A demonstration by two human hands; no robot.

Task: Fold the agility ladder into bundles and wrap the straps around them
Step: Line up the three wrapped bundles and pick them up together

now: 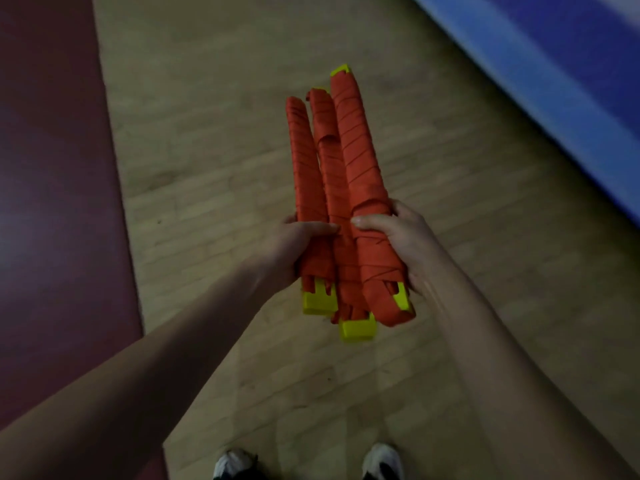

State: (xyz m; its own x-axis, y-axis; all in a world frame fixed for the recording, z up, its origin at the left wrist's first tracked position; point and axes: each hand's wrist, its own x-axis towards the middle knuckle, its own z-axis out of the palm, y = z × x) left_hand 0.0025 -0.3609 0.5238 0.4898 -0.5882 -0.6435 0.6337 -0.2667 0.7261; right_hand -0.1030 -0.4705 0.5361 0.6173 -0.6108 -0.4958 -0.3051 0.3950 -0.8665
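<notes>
Head view looks down at two shoes at the bottom: the left shoe (232,464) at about 7 o'clock and the right shoe (383,460) at about 5 o'clock. They stand on a wooden floor (214,161).

Two bare arms reach up from the bottom corners toward the middle. The left hand (294,247) wraps around the left side of the bundles, with its thumb lying across the front. The right hand (398,237) wraps around the right side, thumb on top too. Both hands are closed tight on the load.

Between the hands sit three bundles (332,188) of the agility ladder, side by side and touching. Each one is long and wound all over with orange strap (360,157). They point away toward 12 o'clock. Yellow rung ends (356,329) poke out at the near ends, and a bit of yellow shows at the far tip of the right one.

A dark red mat (52,185) lies at 9 o'clock. A blue mat (561,64) lies at 2 o'clock, blurry.
</notes>
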